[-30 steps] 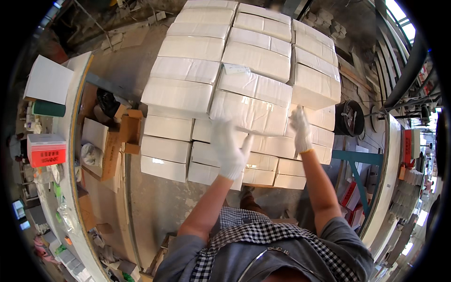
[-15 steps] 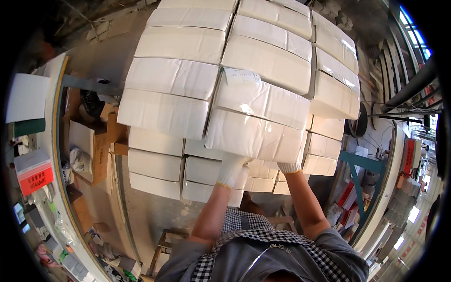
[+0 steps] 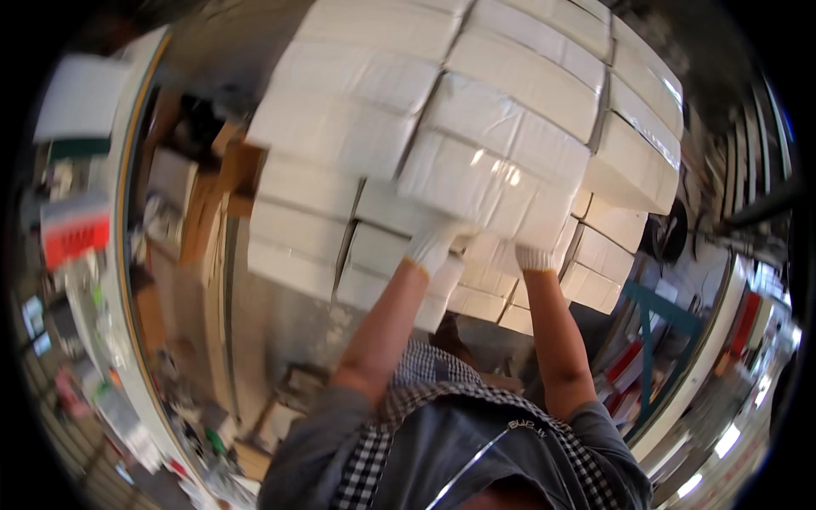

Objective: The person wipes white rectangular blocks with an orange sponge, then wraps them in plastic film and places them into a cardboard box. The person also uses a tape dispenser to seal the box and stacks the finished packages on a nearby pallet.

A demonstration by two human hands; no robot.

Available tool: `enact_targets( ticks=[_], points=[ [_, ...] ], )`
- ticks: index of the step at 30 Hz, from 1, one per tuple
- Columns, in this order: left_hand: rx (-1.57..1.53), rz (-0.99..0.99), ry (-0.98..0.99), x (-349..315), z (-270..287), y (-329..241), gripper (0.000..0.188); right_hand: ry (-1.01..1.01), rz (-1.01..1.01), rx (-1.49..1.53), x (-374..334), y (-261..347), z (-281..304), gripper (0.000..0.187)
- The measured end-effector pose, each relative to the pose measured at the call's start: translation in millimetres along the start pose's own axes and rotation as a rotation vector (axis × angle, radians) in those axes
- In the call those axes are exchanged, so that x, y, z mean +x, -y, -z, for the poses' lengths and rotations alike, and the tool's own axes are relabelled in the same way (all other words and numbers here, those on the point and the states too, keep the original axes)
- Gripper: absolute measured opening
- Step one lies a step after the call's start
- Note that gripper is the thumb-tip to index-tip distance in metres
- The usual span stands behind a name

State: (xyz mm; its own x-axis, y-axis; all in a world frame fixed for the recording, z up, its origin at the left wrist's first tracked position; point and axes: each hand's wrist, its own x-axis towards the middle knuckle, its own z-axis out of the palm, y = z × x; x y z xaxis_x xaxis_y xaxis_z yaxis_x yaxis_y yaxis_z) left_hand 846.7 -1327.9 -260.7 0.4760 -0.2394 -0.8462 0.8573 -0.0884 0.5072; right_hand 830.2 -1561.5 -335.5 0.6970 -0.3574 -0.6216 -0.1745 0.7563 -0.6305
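Note:
A white taped carton (image 3: 493,183) sits at the near side of a tall stack of white cartons (image 3: 348,81), its near face toward me. My left hand (image 3: 432,245), in a white knit glove, is at the carton's lower left edge. Its fingers are largely out of sight beneath the carton. My right hand (image 3: 537,257), gloved the same way, holds the lower right edge, fingers hidden behind the carton. Lower white cartons (image 3: 297,229) are set further in below the upper rows, under my hands.
On the left stands a bench (image 3: 127,170) with brown cardboard boxes (image 3: 200,217) beside it and a red-and-grey box (image 3: 75,231) beyond. A teal metal frame (image 3: 659,314) stands to the right. A low wooden frame (image 3: 289,399) lies near my feet.
The view has turned, so the stack appears higher and further right. Both hands stay at the carton's lower edge. A paper slip on the carton's far edge no longer shows.

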Motion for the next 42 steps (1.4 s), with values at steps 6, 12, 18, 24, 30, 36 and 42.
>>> enact_targets(
  ticks=[6,12,18,24,30,36,42],
  points=[
    [-0.375,-0.247,-0.048,-69.1,-4.7,33.4,0.032,-0.045,0.151,-0.258,-51.9,11.2,-49.6,0.041],
    [-0.166,-0.542,0.124,-254.1,-49.9,62.1,0.021,0.117,0.294,-0.683,-131.7,-2.2,-4.0,0.049],
    [-0.165,-1.563,0.723,-407.8,-118.3,-13.6,0.04,0.296,0.292,-1.281,-199.4,-11.6,118.6,0.046],
    [0.195,-1.777,0.623,-463.1,-136.6,-18.4,0.04,0.464,0.187,-1.579,-231.5,-40.1,148.4,0.045],
    [0.389,-1.835,0.387,-509.5,-54.9,1.3,0.04,0.712,0.086,-1.745,-266.3,-131.1,82.9,0.046],
    [0.523,-1.891,0.195,-576.8,70.8,35.5,0.039,0.961,0.083,-1.835,-332.1,-258.0,-23.5,0.046],
    [0.578,-1.896,-0.01,-641.8,179.9,70.1,0.039,1.185,0.105,-1.858,-403.7,-361.3,-118.3,0.047]
  ],
)
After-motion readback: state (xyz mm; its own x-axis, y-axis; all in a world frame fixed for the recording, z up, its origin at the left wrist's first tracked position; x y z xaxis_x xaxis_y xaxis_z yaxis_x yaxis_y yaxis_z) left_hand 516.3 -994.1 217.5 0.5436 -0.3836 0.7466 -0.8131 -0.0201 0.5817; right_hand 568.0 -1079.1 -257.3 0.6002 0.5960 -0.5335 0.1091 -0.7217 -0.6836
